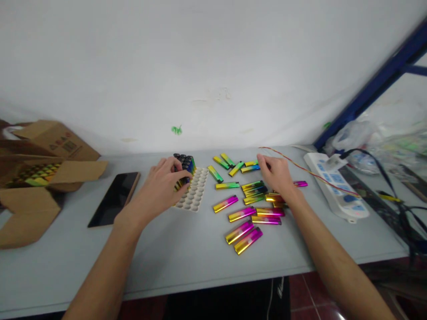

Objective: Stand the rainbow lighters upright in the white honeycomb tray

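head view: left hand (164, 183) grasping at the pitted tray (199, 189), right hand (275, 173) over loose lighters (248, 241)
we see the left hand pinching a dark-topped lighter (182, 181) beside upright lighters (185, 161) on the tray; the right hand is curled, contents hidden, so we cannot tell its grip; we judge that a sideways knock from the left hand could topple the upright lighters
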Demonstrator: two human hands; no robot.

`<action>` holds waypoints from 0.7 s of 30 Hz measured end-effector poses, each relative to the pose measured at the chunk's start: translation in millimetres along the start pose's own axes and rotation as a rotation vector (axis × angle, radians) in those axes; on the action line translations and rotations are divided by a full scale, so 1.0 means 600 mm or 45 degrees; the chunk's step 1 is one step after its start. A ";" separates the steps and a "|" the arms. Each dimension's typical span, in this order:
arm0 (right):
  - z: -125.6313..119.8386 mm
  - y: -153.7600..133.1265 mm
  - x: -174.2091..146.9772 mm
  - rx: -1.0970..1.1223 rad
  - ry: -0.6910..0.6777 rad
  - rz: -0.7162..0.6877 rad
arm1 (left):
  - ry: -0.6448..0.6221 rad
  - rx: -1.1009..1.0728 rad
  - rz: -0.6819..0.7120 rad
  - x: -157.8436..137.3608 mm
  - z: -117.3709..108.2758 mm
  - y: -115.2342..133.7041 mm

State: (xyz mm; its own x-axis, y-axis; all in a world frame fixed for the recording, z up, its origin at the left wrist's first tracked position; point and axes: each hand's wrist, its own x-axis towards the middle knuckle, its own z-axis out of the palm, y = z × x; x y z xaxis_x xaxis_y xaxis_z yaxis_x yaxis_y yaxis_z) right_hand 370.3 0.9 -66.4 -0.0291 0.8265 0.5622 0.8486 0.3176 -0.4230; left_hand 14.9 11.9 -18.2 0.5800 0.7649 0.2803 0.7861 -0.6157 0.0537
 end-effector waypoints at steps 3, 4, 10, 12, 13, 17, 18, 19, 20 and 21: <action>-0.001 0.006 0.002 0.012 0.008 0.015 | 0.073 0.036 -0.022 0.002 0.001 0.000; -0.002 0.008 0.002 0.014 0.017 0.020 | 0.102 0.025 -0.010 0.002 0.002 -0.001; -0.005 0.019 0.005 -0.010 0.081 0.048 | 0.221 -0.045 0.089 0.007 0.018 -0.019; -0.007 0.022 0.006 -0.021 0.096 0.068 | 0.280 -0.040 0.106 0.009 0.018 -0.021; -0.007 0.023 0.007 -0.026 0.098 0.077 | 0.324 -0.040 0.116 0.011 0.016 -0.019; -0.012 0.031 0.009 -0.053 0.108 0.104 | 0.543 -0.106 0.154 0.020 0.011 0.016; -0.013 0.034 0.009 -0.062 0.115 0.109 | 0.566 -0.138 0.179 0.023 0.014 0.030; -0.015 0.036 0.009 -0.074 0.121 0.114 | 0.559 -0.171 0.214 0.026 0.019 0.045; -0.015 0.039 0.009 -0.086 0.124 0.115 | 0.523 -0.204 0.255 0.029 0.027 0.059; -0.016 0.042 0.009 -0.101 0.127 0.114 | 0.462 -0.233 0.297 0.031 0.035 0.074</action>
State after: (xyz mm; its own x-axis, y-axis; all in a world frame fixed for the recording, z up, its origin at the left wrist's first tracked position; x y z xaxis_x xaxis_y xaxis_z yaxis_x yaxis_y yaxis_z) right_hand 396.4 8.7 -67.4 0.0979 0.7981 0.5945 0.8847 0.2037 -0.4192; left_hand 64.9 2.9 -31.0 0.5987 0.5068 0.6202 0.5744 -0.8114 0.1085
